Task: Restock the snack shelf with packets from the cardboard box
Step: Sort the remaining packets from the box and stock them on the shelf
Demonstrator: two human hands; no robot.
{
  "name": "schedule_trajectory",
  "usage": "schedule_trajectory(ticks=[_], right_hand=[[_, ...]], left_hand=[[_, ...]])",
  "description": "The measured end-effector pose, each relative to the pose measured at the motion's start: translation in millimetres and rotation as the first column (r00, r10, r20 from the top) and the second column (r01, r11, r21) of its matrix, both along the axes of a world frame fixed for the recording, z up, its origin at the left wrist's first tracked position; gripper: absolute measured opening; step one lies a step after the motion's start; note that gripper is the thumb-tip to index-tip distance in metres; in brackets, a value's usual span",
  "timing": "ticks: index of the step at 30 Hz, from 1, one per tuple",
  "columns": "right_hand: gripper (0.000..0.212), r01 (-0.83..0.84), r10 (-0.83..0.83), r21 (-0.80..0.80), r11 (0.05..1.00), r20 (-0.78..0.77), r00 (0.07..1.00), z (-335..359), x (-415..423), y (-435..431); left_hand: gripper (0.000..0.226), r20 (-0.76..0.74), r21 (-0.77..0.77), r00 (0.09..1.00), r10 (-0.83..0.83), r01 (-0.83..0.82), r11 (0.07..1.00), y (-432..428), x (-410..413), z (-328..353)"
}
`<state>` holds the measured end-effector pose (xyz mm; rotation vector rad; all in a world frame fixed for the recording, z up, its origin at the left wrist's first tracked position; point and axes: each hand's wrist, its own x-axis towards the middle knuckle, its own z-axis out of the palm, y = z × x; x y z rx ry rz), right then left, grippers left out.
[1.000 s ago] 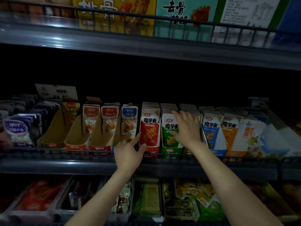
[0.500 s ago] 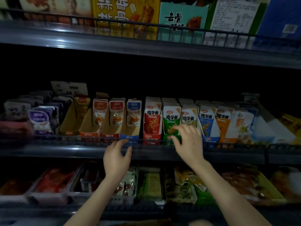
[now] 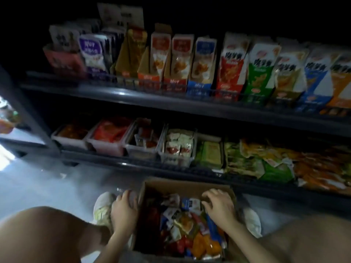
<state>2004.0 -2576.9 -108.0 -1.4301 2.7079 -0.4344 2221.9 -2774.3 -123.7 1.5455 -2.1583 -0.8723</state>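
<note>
Dim snack shelf (image 3: 171,103), blurred unreadable packets (image 3: 231,67)

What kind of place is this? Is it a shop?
Most likely a shop, in the snack aisle. The shelves hold neat rows of snack packets in display boxes, plastic bins of more packets sit below, and a cardboard box full of packets stands on the floor.

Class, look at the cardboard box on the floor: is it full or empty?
Far from empty. The open cardboard box holds a heap of mixed snack packets, and the right hand rests among them.
</note>
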Motion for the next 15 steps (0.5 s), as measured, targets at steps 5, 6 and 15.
schedule_trajectory(ticks=[5,6,15], right_hand=[[0.034,-0.014,-0.029,0.178,0.984,0.237,0.971,-72.9,22.0,-0.9],[0.036,-0.005,-0.050,0.184,0.983,0.294,0.955,-83.9,25.2,-3.2],[0.051,0.190,-0.393,0.384,0.903,0.566,0.725,-166.0,34.7,-30.0]], left_hand=[[0.046,-0.073,0.298,0.997,-0.016,0.037,0.954,13.1,19.8,-54.8],[0.044,-0.129,0.381,0.992,0.012,0.038,0.924,14.3,22.5,-63.0],[0.040,-0.293,0.565,0.950,0.106,0.083,0.821,13.0,37.0,-76.6]])
